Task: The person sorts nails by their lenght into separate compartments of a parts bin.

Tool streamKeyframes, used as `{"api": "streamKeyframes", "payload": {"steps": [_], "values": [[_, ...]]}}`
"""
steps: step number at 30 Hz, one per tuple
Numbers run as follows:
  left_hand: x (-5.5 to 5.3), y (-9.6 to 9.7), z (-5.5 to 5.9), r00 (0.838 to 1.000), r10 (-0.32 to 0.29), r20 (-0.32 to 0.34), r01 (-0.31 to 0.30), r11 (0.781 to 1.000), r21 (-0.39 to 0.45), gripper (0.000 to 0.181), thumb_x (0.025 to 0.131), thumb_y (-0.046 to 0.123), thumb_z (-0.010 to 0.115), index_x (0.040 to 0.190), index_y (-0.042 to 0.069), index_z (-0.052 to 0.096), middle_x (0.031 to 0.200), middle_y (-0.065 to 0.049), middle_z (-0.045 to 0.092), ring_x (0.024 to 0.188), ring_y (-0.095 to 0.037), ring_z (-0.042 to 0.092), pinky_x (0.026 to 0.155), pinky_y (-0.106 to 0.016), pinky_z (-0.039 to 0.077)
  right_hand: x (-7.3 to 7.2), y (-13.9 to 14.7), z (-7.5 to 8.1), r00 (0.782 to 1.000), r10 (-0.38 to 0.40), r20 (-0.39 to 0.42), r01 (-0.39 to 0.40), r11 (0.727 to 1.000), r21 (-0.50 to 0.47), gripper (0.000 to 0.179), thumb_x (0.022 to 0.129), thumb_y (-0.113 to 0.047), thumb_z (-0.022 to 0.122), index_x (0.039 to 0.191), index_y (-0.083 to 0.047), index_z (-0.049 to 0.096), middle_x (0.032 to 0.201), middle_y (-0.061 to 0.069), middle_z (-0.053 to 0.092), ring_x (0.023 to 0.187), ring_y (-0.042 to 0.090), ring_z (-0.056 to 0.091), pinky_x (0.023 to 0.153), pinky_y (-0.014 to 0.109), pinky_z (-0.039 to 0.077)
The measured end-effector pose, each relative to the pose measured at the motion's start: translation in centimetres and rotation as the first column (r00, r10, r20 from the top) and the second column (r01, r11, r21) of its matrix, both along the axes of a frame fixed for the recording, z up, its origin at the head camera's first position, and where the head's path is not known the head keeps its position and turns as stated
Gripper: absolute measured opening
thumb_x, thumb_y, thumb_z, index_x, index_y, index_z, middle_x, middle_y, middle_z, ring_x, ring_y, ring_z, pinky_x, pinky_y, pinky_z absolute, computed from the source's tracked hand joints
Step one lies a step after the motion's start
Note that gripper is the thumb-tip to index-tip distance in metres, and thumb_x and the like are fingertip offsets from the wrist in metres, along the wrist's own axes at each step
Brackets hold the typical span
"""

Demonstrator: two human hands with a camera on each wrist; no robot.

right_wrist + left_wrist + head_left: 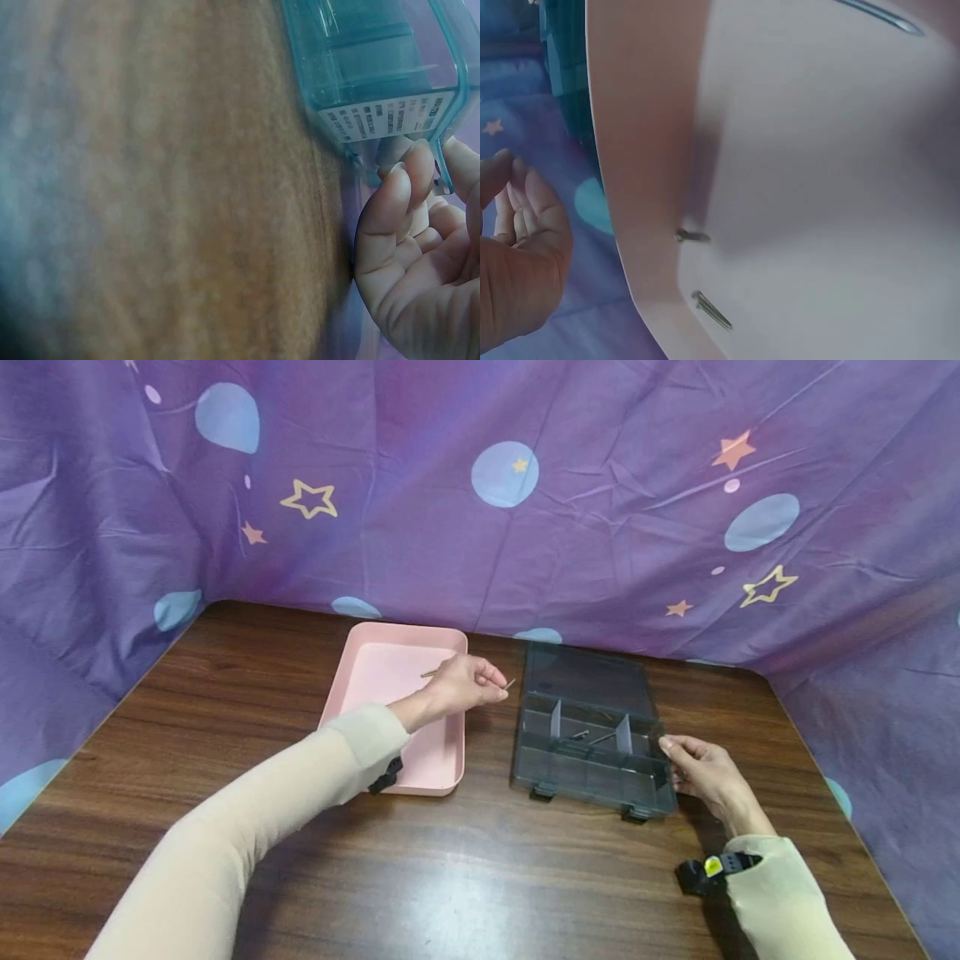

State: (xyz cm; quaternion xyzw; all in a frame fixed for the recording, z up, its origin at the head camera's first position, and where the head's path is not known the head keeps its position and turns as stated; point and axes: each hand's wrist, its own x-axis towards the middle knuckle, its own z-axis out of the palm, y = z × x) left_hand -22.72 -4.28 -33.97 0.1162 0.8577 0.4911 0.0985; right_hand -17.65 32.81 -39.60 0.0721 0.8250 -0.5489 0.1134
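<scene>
My left hand is over the right side of a pink tray, pinching a thin nail between thumb and fingertips. The nail points toward a dark translucent compartment box, which lies with its lid folded back. With thumb and fingers, my right hand grips the box's right edge; the right wrist view shows fingertips on both sides of a lip. Small metal pieces lie in the box's middle compartment. In the left wrist view, a pointed nail and several short fasteners lie in the tray.
Light dividers split the box's back row, and two latches jut from its front. A brown wood-grain table carries both containers. Behind it hangs a purple cloth with stars and blue dots.
</scene>
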Motion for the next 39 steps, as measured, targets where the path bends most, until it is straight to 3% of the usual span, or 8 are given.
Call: {"api": "streamKeyframes", "payload": {"steps": [10, 16, 25, 33, 39], "values": [[0.2, 2.6, -0.3, 0.995, -0.094, -0.029, 0.092, 0.994, -0.067, 0.015, 0.080, 0.013, 0.073, 0.092, 0.005, 0.069, 0.092, -0.007, 0.073, 0.075, -0.008, 0.063, 0.065, -0.015, 0.045, 0.0, 0.0, 0.0, 1.000, -0.003, 0.003, 0.003, 1.000, -0.003, 0.032, 0.095, -0.036, 0.053, 0.114, -0.010, 0.056, 0.069, -0.014, 0.052, 0.063, 0.001, 0.051, 0.059, 0.022, 0.050], [0.4, 3.7, -0.6, 0.994, -0.106, -0.032, 0.101, 0.986, -0.133, 0.013, 0.080, 0.016, 0.074, 0.091, 0.009, 0.071, 0.091, -0.003, 0.073, 0.083, -0.011, 0.066, 0.076, -0.020, 0.047, 0.0, 0.0, -0.1, 1.000, -0.003, 0.011, 0.003, 1.000, -0.016, 0.028, 0.095, -0.035, 0.053, 0.113, -0.013, 0.057, 0.069, -0.014, 0.052, 0.062, 0.001, 0.051, 0.059, 0.022, 0.050], [0.4, 4.6, -0.7, 0.993, -0.110, -0.043, 0.099, 0.973, -0.207, 0.011, 0.079, 0.019, 0.076, 0.087, 0.014, 0.072, 0.086, 0.001, 0.074, 0.081, -0.009, 0.066, 0.084, -0.023, 0.047, 0.0, -0.1, 0.1, 1.000, -0.010, 0.015, 0.010, 1.000, -0.023, 0.030, 0.095, -0.034, 0.054, 0.113, -0.010, 0.057, 0.069, -0.013, 0.052, 0.062, 0.001, 0.052, 0.058, 0.022, 0.050], [0.3, 4.8, -0.9, 0.991, -0.120, -0.062, 0.102, 0.964, -0.246, 0.010, 0.078, 0.018, 0.076, 0.086, 0.013, 0.072, 0.084, 0.001, 0.074, 0.078, -0.009, 0.067, 0.085, -0.024, 0.047, 0.1, 0.0, 0.1, 1.000, -0.003, 0.005, 0.003, 0.999, -0.052, 0.016, 0.095, -0.034, 0.054, 0.103, -0.022, 0.060, 0.069, -0.014, 0.054, 0.062, 0.001, 0.052, 0.058, 0.022, 0.050], [0.3, 5.0, -0.8, 0.989, -0.128, -0.072, 0.105, 0.959, -0.262, 0.011, 0.078, 0.018, 0.077, 0.086, 0.012, 0.072, 0.084, 0.001, 0.073, 0.078, -0.009, 0.066, 0.085, -0.024, 0.047, 0.1, 0.0, 0.1, 1.000, -0.007, 0.005, 0.007, 1.000, -0.004, 0.038, 0.095, -0.037, 0.053, 0.116, -0.006, 0.055, 0.070, -0.014, 0.054, 0.064, 0.001, 0.052, 0.059, 0.023, 0.050]]}}
